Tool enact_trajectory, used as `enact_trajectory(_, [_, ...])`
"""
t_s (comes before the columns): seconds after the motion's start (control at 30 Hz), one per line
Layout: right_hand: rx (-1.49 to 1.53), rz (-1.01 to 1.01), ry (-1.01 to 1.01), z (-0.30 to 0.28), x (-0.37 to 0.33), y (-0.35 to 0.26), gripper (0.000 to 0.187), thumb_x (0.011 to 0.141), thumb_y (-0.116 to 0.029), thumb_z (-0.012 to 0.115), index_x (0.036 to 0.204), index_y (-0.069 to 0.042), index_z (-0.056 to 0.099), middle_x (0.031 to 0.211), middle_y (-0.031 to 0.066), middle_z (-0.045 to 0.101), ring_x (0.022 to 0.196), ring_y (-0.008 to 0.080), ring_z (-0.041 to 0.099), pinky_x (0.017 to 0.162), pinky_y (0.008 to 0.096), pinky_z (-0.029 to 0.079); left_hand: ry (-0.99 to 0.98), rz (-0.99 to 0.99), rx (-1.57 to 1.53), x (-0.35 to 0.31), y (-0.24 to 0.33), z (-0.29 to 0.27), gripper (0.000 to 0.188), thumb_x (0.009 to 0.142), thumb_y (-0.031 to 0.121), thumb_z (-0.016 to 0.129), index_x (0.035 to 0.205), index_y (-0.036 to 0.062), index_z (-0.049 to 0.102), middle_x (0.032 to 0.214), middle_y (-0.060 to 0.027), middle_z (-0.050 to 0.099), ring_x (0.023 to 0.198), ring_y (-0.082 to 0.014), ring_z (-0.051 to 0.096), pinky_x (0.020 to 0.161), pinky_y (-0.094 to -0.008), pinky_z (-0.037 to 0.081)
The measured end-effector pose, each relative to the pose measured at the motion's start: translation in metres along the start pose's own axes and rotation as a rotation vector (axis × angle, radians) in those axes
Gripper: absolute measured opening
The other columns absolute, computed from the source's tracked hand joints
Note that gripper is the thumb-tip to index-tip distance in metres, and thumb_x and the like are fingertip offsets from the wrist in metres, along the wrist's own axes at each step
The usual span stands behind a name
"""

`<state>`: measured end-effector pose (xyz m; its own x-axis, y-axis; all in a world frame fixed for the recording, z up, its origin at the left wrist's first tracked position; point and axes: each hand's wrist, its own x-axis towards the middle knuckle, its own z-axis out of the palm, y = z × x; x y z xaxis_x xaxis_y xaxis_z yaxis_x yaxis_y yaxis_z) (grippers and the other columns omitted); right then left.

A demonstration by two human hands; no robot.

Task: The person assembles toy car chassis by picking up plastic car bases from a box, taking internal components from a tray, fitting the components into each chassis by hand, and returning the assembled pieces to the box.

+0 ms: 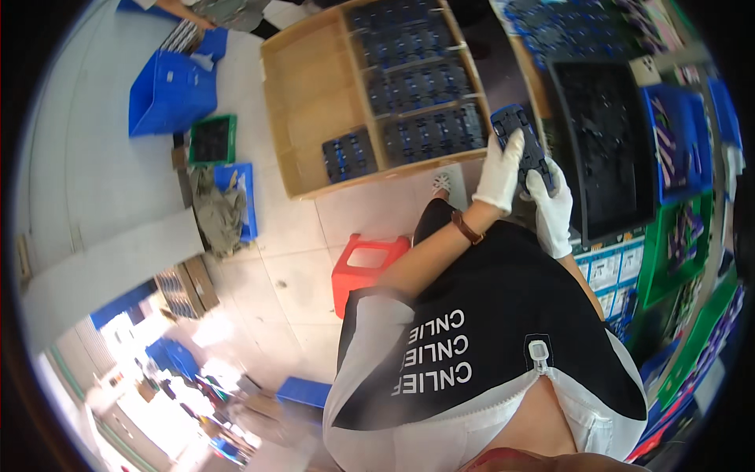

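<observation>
A toy car (521,138) with a blue rim and a black, molded underside is held between my two white-gloved hands. Its underside faces up. My left hand (500,171) is closed around its left edge, thumb lying on top. At the car's nearer end, my right hand (554,206) is also closed on it, with the thumb over the underside. Just left of my hands lies a large cardboard box (311,102) with a divider. Similar black-and-blue pieces (429,130) fill its right part in rows, and a smaller group (348,156) sits in its left part.
A deep black tray (586,197) holding black parts stands right of my hands. Beyond it are blue bins (683,149) and green bins (668,275). A red stool (363,267) stands on the floor at my left. Another person's arm (185,12) shows far left.
</observation>
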<state>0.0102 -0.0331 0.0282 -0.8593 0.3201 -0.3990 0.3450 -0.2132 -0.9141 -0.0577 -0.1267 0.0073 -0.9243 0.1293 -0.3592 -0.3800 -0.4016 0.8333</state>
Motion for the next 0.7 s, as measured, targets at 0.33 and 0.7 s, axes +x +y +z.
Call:
enact_trajectory(0.33, [-0.315, 0.035, -0.216, 0.052, 0.028, 0.006, 0.037, 0.093, -0.020, 0.059, 0.122, 0.003, 0.055, 0.111, 0.0088, 0.062, 0.097, 0.0134, 0.058, 0.085, 0.0265, 0.046, 0.649, 0.066, 0.242, 0.052, 0.037, -0.325, 0.051, 0.095, 0.023, 0.055, 0.137, 0.0006, 0.037, 0.119, -0.0111, 0.055, 0.105, -0.0197, 0.056, 0.092, -0.0327, 0.045])
enact_trajectory(0.7, [-0.424, 0.134, 0.045, -0.004, 0.040, -0.005, 0.029, 0.097, -0.017, 0.054, 0.120, 0.000, 0.058, 0.096, 0.0021, 0.062, 0.083, 0.0053, 0.057, 0.075, 0.0193, 0.046, 0.611, -0.284, 1.083, 0.120, -0.052, -0.569, 0.040, 0.089, 0.020, 0.063, 0.125, 0.0057, 0.051, 0.100, -0.0093, 0.065, 0.083, -0.0213, 0.063, 0.072, -0.0333, 0.051])
